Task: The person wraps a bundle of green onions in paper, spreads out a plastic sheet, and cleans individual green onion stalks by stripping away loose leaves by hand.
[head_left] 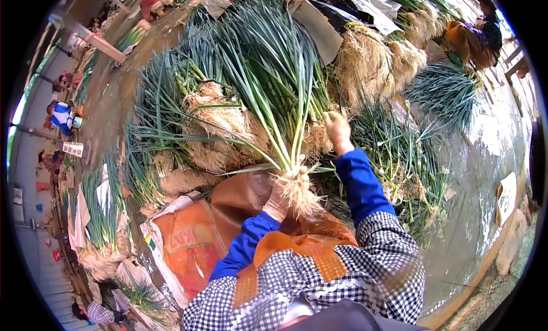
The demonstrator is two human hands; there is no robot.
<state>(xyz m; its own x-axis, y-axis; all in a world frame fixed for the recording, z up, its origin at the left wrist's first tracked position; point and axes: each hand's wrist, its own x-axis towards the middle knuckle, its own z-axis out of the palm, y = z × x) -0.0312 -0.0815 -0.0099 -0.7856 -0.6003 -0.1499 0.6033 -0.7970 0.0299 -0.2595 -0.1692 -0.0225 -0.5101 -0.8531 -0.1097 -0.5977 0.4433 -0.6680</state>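
Note:
My left hand is closed round the lower ends of a few green onions, just above my lap. Their pale roots hang to the right of the fingers, and the long leaves point away from me. My right hand is curled at the right edge of a large pile of green onions; what its fingers hold, if anything, I cannot make out. Tangled roots of the pile lie left of the held stalks. A brown apron covers my lap.
Loose green onions and trimmings lie on the wet floor to the right. Big root bundles stand beyond my right hand. An orange sack lies at my left. A person sits at the far right; other people are along the left.

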